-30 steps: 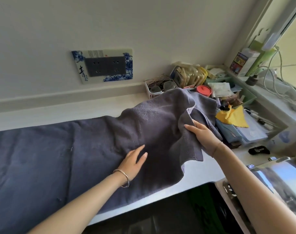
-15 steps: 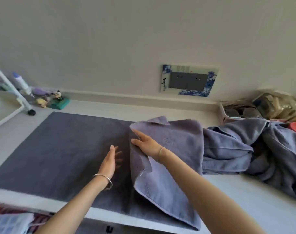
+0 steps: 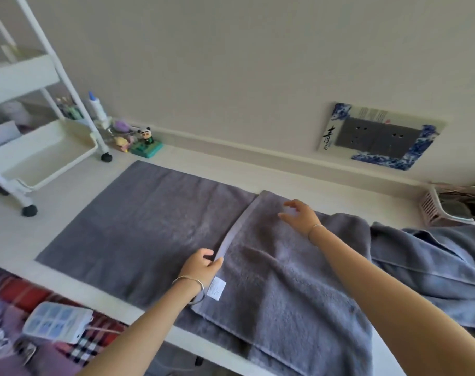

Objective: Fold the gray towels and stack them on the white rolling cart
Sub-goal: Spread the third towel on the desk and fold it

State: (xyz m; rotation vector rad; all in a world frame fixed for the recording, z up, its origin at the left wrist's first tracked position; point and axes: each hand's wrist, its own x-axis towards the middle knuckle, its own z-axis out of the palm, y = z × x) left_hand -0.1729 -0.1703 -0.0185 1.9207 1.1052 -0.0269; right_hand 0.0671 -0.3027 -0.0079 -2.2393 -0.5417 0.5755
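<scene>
Towel (image 3: 149, 226) (gray) lies half-folded at frame centre on tabletop (image 3: 68, 185), L hand (image 3: 201, 264) pinching the folded hem, R hand (image 3: 298, 215) spread loose over top layer; risk: uneven tug skews edges, & front overhang could drag it off.

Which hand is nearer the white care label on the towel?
Left. The left hand grips the folded edge of the gray towel right beside the white label; the right hand is farther back, near its far corner.

Hands: two — left hand (image 3: 202, 264), right hand (image 3: 301, 215). Towels: at least two — spread towel (image 3: 149, 226), heaped towel (image 3: 434, 261). One cart (image 3: 41, 156), one panda (image 3: 146, 135), one basket (image 3: 431, 210), one outlet panel (image 3: 380, 137).
</scene>
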